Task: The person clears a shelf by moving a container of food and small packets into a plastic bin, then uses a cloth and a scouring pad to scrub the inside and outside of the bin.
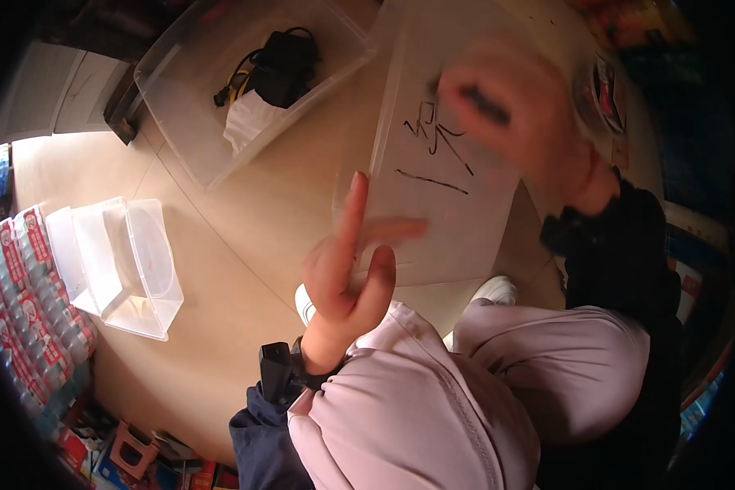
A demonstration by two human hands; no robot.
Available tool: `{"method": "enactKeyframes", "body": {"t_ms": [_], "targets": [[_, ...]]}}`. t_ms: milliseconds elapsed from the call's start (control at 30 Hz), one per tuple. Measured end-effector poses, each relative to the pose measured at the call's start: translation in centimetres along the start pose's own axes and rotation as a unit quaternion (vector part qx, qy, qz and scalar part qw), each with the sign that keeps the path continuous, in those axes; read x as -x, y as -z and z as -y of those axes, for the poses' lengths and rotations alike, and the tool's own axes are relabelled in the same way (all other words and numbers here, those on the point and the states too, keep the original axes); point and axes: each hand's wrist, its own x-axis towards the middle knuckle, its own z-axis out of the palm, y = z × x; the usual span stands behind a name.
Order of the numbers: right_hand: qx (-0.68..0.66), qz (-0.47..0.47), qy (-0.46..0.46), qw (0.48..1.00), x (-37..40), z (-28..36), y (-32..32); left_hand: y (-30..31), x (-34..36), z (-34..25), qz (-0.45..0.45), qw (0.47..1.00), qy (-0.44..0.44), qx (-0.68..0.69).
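The left hand (347, 273) is pinching the lower edge of a translucent rectangular plastic lid (441, 220), holding it tilted above the beige floor (245, 212), just ahead of the knees (482, 384). Black hand-drawn strokes are showing across its middle. The blurred right hand (518, 114) is curling closed around a black marker pen (482, 102) over its upper part.
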Motion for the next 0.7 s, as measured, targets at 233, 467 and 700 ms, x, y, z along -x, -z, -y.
{"method": "enactKeyframes", "body": {"t_ms": [233,467,700], "targets": [[-0.011,0.048,0.091,0.995,0.9,4.4,-0.1,0.8,-0.1,-0.7,0.028,0.999,0.012,-0.023],[0.025,0.004,-0.016,1.000,-0.9,0.5,-0.4,0.4,0.0,-0.1,0.015,1.000,-0.002,0.001],[-0.022,0.069,0.071,0.995,0.0,5.1,-0.7,0.8,-0.3,-0.8,0.029,0.998,0.001,-0.057]]}}
